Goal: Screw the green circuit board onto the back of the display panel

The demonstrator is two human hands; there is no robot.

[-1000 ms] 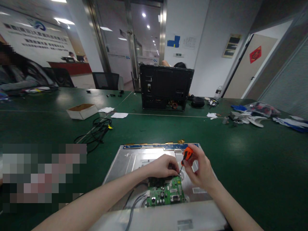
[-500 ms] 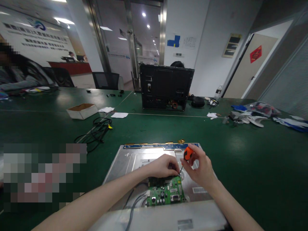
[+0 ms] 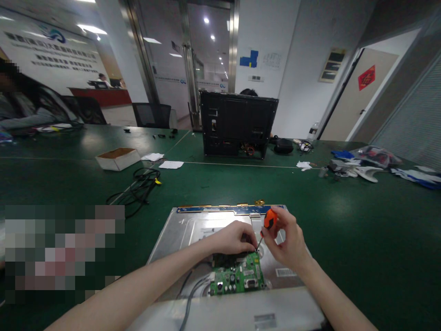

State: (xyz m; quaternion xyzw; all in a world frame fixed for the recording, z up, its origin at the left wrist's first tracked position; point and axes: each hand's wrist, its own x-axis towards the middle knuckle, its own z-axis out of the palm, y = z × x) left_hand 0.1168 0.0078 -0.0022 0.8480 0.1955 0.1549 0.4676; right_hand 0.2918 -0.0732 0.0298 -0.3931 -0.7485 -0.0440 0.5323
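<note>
A green circuit board lies on the silver metal back of a display panel. My right hand grips the orange and black handle of a screwdriver. Its thin shaft slants down to the board's upper right corner. Beside that tip, my left hand has its fingers pinched together at the board's top edge; whatever they may hold is hidden. Grey cables run from the board's left side over the near edge. Along the panel's far edge sits a narrow blue circuit strip.
Black cables lie coiled on the green table, near an open cardboard box. A black monitor housing stands upright across the table, a person's head behind it. Bags and metal parts lie at the right. Another person sits far left.
The screwdriver handle has turned slightly in my right hand, its fingers shifting a little. My left hand and the board stay in place.
</note>
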